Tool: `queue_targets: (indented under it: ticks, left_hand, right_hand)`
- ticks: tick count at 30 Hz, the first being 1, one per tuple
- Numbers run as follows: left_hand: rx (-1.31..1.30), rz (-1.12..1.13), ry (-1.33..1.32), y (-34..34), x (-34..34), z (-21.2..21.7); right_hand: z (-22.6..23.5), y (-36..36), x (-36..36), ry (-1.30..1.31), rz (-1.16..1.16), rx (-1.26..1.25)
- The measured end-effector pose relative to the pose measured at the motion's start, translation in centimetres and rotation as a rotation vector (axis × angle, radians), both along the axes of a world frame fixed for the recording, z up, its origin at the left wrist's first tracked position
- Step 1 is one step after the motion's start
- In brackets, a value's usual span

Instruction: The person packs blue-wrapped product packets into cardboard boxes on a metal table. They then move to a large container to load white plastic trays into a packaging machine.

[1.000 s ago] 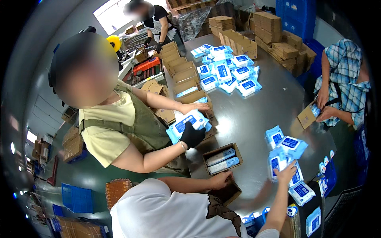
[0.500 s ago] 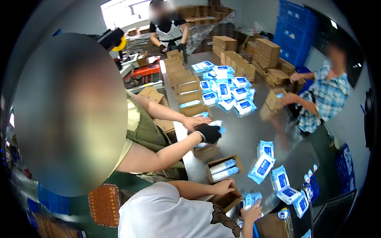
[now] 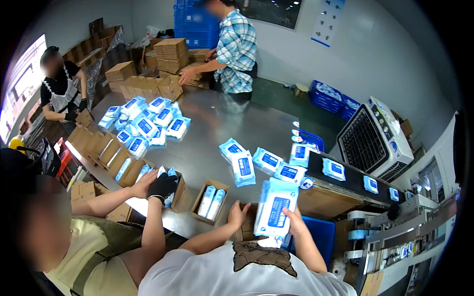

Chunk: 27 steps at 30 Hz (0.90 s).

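Right hand grips blue-white packs beside near carton, contents hidden | left hand at its edge, grip unclear | adjacent carton already holds two packs | loose packs on table unboxed

Light-blue and white packs, held together and tilted, partly hide a brown cardboard box.
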<state>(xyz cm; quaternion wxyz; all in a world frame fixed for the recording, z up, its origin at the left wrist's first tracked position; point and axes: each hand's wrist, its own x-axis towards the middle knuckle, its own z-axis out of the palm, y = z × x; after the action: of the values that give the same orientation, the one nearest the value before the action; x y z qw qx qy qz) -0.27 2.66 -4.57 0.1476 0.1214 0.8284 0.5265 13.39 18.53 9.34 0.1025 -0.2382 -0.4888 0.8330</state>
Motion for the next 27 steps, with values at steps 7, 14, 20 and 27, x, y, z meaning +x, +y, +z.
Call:
queue_targets:
  ticks: [7,14,20,27]
  left_hand:
    - [0.097,0.029,-0.003,1.8,0.4,-1.2]
    - [0.562,0.155,-0.756,2.2,-2.0,-4.3]
    - [0.532,0.138,-0.932,2.9,-1.3,0.9]
    - [0.602,0.349,-0.957,3.1,-1.8,1.8]
  right_hand:
    - [-3.6,-3.8,1.0,-0.063,-0.100,0.722]
    - [0.0,-8.7,-1.1,-0.796,0.227,1.507]
    - [-1.1,-8.0,0.8,-0.802,0.189,1.568]
    - [-2.1,-9.3,0.0,-0.790,0.162,1.521]
